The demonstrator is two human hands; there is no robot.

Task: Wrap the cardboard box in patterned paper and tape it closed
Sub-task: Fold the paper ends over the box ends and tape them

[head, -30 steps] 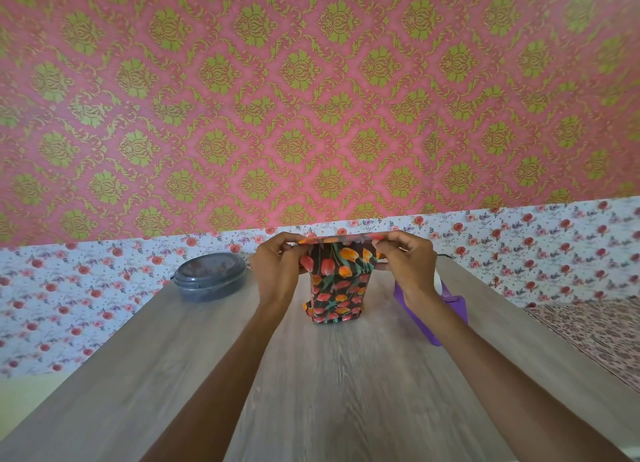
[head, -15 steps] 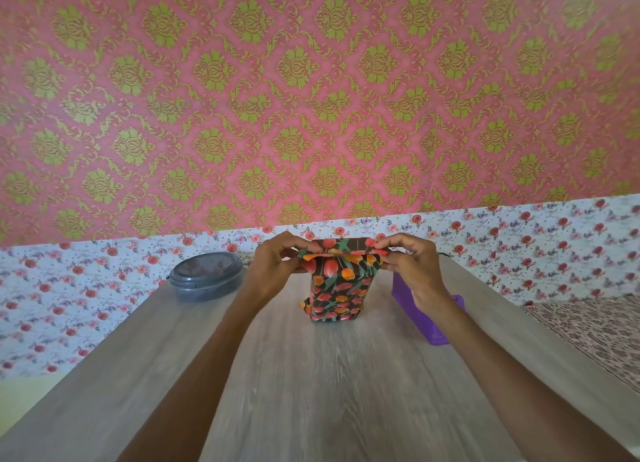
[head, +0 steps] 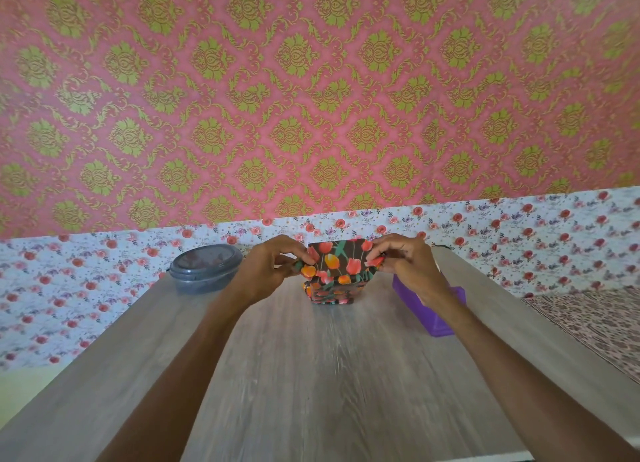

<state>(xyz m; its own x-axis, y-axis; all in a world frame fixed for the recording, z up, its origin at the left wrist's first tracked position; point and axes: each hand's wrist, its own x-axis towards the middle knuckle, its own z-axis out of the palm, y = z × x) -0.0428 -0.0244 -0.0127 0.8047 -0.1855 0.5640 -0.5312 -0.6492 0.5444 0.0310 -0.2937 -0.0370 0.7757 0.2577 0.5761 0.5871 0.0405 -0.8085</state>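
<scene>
Box (head: 331, 291) sits on the wooden table (head: 311, 385), centre, toward the far end. It is covered in the patterned paper (head: 341, 259): dark ground, red and orange tulips. No bare cardboard visible. The lower part of the parcel rests on the table surface, and the paper's top flap stands up above it, spread wide between the hands.

Left hand (head: 268, 271): fingers curled, thumb and fingertips pinching the left end of the flap.
Right hand (head: 408, 267): same on the right end, pinching a folded corner.
Both forearms reach in from the near edge, and the hands are level with each other on either side of the parcel.

Other items:
- Grey round container (head: 206, 269) with a lid, far left on the table, apart from the left hand.
- Purple plastic object (head: 440, 319) on the table to the right, partly hidden behind the right wrist. Possibly a tape dispenser, can't confirm from this angle.
- Pink wall (head: 311, 98) with a green damask pattern fills the upper view, with a white floral band (head: 69, 288) below it, behind the table.
- Leopard-print fabric (head: 595, 319) at the right edge, off the table.

No tape visible on the parcel from here.
</scene>
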